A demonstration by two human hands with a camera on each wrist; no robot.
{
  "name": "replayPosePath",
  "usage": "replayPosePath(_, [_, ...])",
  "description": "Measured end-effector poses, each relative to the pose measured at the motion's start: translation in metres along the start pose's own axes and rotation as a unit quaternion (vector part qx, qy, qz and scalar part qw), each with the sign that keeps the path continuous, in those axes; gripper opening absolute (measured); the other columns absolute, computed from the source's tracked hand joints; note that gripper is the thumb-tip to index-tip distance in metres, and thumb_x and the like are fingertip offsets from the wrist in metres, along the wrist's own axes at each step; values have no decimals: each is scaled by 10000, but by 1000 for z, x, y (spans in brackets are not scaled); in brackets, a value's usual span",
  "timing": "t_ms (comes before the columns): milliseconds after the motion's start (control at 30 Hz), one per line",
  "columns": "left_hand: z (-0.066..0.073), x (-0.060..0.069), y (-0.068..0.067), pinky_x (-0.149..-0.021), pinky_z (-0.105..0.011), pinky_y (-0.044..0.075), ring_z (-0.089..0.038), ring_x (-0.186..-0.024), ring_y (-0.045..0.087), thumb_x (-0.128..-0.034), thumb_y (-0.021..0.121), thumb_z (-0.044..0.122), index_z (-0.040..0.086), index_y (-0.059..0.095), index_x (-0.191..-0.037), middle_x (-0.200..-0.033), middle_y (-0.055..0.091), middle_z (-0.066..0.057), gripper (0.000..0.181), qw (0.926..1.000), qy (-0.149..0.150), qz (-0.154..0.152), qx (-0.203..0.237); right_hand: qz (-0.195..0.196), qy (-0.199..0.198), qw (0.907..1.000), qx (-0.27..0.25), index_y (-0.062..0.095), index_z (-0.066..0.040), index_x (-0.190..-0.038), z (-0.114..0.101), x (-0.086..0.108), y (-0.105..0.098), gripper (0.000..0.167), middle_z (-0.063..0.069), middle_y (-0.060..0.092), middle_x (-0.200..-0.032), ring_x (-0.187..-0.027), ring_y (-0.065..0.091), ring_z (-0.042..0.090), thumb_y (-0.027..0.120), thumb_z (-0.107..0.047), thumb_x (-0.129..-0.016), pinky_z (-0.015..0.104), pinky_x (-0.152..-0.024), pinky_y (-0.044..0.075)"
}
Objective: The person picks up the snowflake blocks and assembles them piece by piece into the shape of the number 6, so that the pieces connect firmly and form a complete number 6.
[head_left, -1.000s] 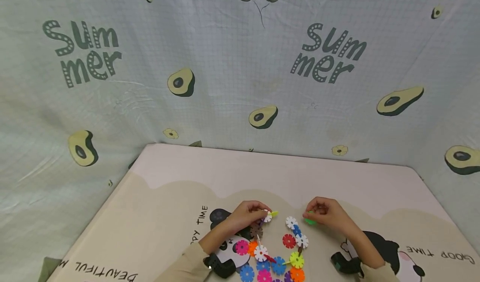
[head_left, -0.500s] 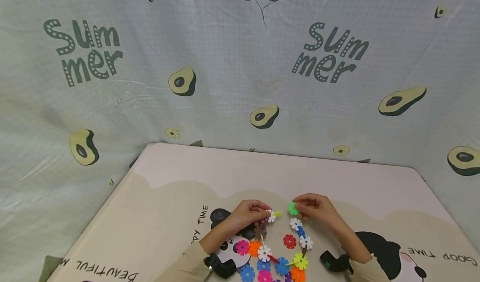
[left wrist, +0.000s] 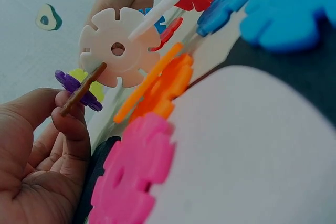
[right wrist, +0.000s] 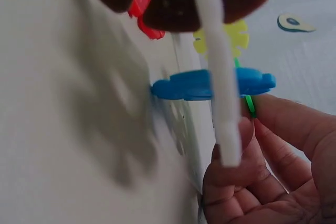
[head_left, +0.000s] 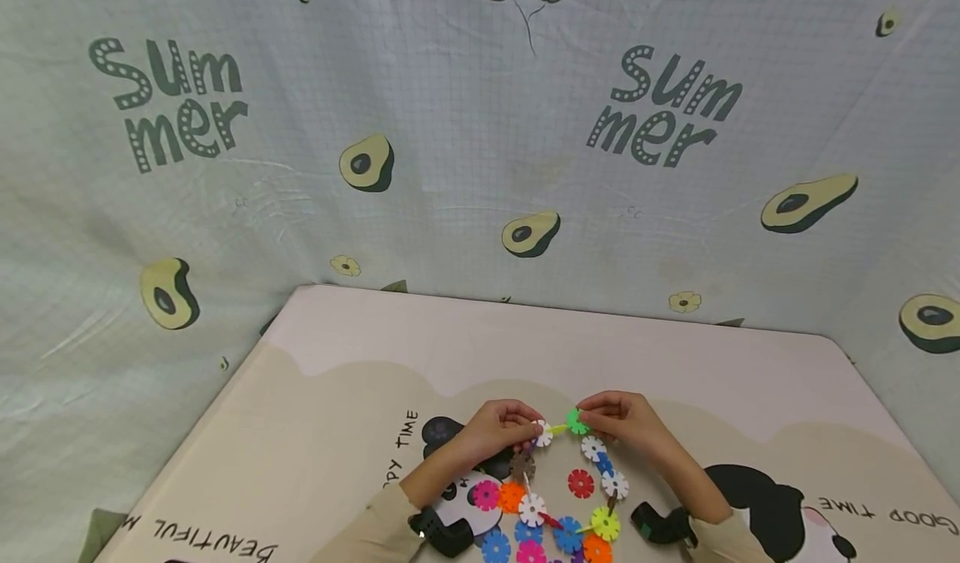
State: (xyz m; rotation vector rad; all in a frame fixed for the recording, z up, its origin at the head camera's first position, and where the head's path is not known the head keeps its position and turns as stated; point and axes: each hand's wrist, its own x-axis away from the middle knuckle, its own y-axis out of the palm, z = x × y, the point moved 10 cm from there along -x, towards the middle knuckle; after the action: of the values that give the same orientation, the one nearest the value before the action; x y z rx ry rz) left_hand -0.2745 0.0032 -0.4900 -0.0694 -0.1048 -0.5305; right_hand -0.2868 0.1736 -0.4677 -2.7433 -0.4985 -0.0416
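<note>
In the head view the left hand [head_left: 498, 430] pinches the upper left end of a chain of notched discs, by a white disc [head_left: 543, 433] with a yellow disc [head_left: 557, 430] edge-on beside it. The right hand [head_left: 626, 417] pinches a green disc [head_left: 577, 421], which meets or nearly meets the yellow one; I cannot tell if they are joined. A purple disc [left wrist: 79, 89] lies at the left fingertips in the left wrist view, close to a brown disc [left wrist: 84, 88]. In the right wrist view, the green disc [right wrist: 250, 106] is between thumb and finger, behind a blue disc [right wrist: 184, 84].
A loose red disc [head_left: 581, 484] lies inside the chain's curve. Pink [head_left: 486, 494], orange [head_left: 597, 548] and blue discs [head_left: 496, 545] are near the front edge of the view. A printed cloth [head_left: 450, 130] hangs behind the table [head_left: 450, 330].
The right hand has moved left with the green disc, turning it face-on and bringing it to the yellow disc. The left hand keeps its pinch, nearly still; the chain has shifted slightly right.
</note>
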Motion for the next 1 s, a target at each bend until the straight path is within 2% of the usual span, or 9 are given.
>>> replayPosePath(433, [-1,1,0,-644,-172,501,-79,-653,575,-944,644,122,-75,629,-1116,-826,655,-10,262,9999,37,88,83,117,244,9996,-89,635,96,-1095,2,0,3,337,62,663,-793,-633,527,120,676,-193,-926,220,-585,459])
replayPosePath(667, [0,-1,-2,-661,-182,515,-81,-662,585,-941,649,125,-68,630,-1115,-841,666,-17,261,9997,38,221,100,160,499,9985,-134,618,74,-1059,8,-1,1,333,20,667,-770,-679,555,126,700,-212,-909,217,-656,506])
replayPosePath(1000, [0,-1,-2,-660,-184,514,-83,-661,583,-941,649,126,-74,625,-1112,-820,656,-5,264,9997,47,183,178,266,713,9971,-46,624,50,-1083,15,-1,3,335,1,654,-732,-642,515,127,686,-236,-921,214,-605,460])
